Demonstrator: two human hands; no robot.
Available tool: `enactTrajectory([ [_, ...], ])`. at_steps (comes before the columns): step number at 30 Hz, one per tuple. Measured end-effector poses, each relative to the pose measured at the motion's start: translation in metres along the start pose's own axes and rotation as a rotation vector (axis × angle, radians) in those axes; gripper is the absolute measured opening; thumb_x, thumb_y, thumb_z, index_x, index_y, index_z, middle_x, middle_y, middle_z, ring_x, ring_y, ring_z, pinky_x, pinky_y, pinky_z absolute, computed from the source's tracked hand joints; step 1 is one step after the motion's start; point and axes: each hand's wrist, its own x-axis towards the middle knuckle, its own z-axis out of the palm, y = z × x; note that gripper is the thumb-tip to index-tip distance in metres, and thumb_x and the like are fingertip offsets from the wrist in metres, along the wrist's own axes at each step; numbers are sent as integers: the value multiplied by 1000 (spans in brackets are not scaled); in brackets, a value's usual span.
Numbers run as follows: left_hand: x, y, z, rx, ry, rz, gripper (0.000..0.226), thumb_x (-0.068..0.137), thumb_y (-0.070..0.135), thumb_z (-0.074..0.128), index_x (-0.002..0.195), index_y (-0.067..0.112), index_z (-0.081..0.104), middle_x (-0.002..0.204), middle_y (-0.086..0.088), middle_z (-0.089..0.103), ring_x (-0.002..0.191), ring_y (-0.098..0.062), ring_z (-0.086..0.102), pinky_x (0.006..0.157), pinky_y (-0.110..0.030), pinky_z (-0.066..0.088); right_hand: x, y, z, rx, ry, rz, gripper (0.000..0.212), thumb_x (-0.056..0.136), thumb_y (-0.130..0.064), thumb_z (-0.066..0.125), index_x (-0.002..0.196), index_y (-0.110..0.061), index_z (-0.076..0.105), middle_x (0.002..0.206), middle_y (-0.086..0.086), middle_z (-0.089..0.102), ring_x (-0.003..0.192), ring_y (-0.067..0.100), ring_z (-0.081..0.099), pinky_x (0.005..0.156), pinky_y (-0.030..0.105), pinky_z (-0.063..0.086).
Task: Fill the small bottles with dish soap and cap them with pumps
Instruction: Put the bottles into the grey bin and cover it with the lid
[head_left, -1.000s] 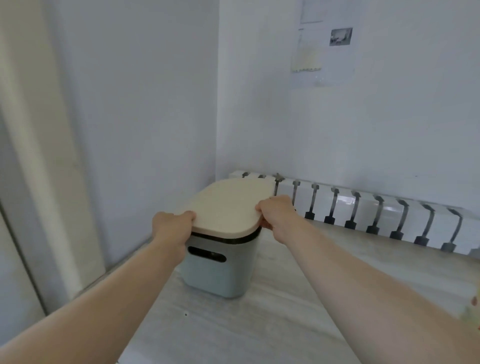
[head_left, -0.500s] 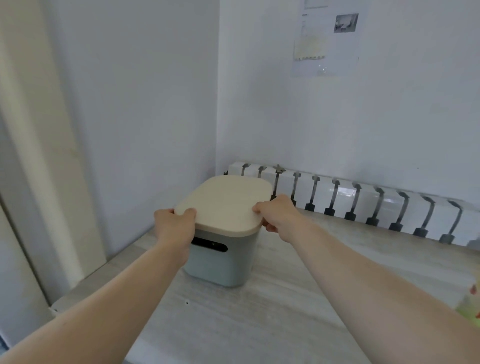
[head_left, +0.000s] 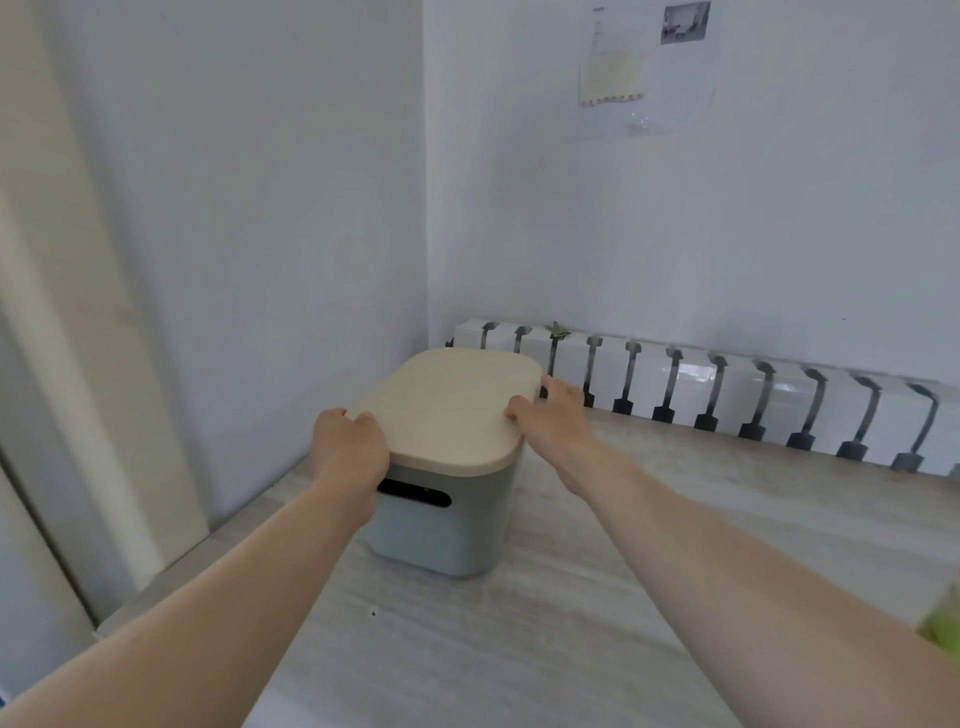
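Note:
A pale green bin (head_left: 447, 540) with a dark handle slot stands in the table's far left corner. A beige lid (head_left: 452, 405) lies flat on top of it. My left hand (head_left: 350, 447) grips the lid's near left corner, fingers curled over the edge. My right hand (head_left: 553, 413) rests against the lid's right edge, thumb on the rim and fingers stretched toward the back. No small bottle shows clearly. A blurred yellow-green thing (head_left: 943, 623) sits at the right edge of view.
The pale wood-grain table (head_left: 597, 597) meets white walls on the left and at the back. Along the back wall runs a white glossy row (head_left: 691, 371) with several dark hooked pieces. A paper sheet (head_left: 644, 62) hangs on the wall above.
The lid, tilted up with a dark gap under it one second ago, now lies flat on the bin. My right hand's fingers have straightened along the edge.

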Motion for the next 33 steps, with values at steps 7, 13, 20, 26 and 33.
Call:
enactTrajectory([
  [7,19,-3,15,119,-37,122,29,97,5,31,96,6,60,93,-6,54,80,-20,50,71,-21,40,23,10,-1,-409,-20,-147,64,91,-44,38,147,-16,27,161,-4,5,147,15,2,116,41,13],
  [13,35,4,19,418,-173,219,23,96,25,53,116,17,60,118,-2,59,113,-27,50,93,-33,40,47,-1,-5,-468,-33,-107,52,86,-44,39,125,-10,42,123,2,42,122,19,37,102,45,35],
  [20,44,3,17,393,-140,213,73,84,39,71,143,7,43,145,-7,47,128,-26,48,103,-34,38,62,-1,9,-667,-138,-100,73,92,-50,29,152,-9,15,162,0,3,144,24,18,116,47,18],
  [26,41,3,20,435,-167,231,60,83,43,70,130,12,51,135,-7,51,96,-20,47,82,-30,37,62,5,9,-587,-137,-85,76,92,-52,31,153,-12,9,161,-5,-1,138,30,29,115,47,19],
  [33,24,-5,26,147,-18,3,84,70,39,84,133,9,37,129,-7,45,102,-26,52,87,-38,48,86,-4,7,-414,-99,-67,68,94,-40,42,146,-1,22,152,4,20,124,30,42,103,46,39],
])
